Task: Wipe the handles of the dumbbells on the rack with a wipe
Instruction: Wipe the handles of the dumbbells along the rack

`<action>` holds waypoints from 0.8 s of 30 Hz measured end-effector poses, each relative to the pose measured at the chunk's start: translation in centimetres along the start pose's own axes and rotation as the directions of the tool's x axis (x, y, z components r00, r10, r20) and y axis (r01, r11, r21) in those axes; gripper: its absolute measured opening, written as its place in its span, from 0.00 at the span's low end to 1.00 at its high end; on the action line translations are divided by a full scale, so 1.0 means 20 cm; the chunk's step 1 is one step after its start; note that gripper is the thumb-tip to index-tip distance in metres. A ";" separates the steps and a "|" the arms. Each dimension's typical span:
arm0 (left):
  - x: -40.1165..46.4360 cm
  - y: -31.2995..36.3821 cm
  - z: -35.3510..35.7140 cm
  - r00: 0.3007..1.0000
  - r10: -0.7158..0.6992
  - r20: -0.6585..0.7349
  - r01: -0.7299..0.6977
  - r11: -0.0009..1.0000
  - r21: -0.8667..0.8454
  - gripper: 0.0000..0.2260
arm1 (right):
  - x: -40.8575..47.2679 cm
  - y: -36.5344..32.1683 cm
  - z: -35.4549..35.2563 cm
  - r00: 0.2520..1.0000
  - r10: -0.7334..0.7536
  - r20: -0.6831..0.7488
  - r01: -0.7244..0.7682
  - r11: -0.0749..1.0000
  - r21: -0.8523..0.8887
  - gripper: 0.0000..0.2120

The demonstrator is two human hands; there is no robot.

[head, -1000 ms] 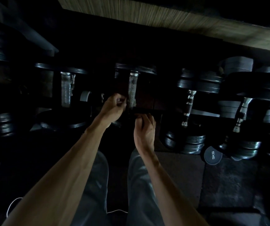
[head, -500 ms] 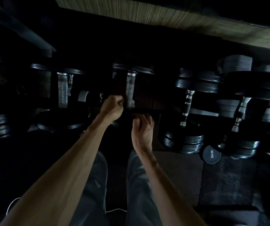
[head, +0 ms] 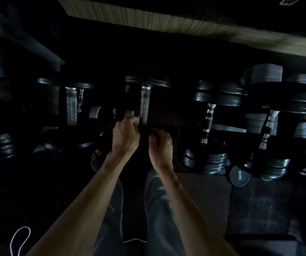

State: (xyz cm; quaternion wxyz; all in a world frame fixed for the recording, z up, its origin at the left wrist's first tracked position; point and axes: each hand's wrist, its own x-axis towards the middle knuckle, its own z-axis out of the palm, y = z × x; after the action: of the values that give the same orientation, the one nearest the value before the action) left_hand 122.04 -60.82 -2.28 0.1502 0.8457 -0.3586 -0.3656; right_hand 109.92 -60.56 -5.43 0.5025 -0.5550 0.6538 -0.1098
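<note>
Several dumbbells lie in a row on a low dark rack. The middle dumbbell has a worn metal handle and a far plate. My left hand is at the lower end of that handle, its fingers curled tight round what seems to be a small wipe, mostly hidden in the dark. My right hand is just right of it, fingers curled over the dark near plate of the same dumbbell. Another bare handle is to the left, and two taped handles are to the right.
A small grey-ended dumbbell lies between the left and middle ones. A round 5KG weight sits on the floor mat at the right. A white cable loops at the lower left. My legs and a bare foot are below the hands.
My left hand has slid down and slightly off the lower end of the middle handle and closed tighter. My right hand has stayed on the near plate.
</note>
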 end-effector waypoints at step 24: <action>-0.35 0.34 0.39 0.941 0.334 -0.053 -0.331 0.876 -0.350 0.06 | -0.12 0.08 -0.82 0.975 -0.120 -0.187 0.099 0.988 -0.116 0.10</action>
State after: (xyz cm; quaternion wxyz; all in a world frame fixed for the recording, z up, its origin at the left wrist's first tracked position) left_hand 109.68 -60.52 -0.50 0.3589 0.7290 -0.4271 -0.3966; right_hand 95.91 -64.78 2.50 0.3997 -0.6029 0.6727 -0.1558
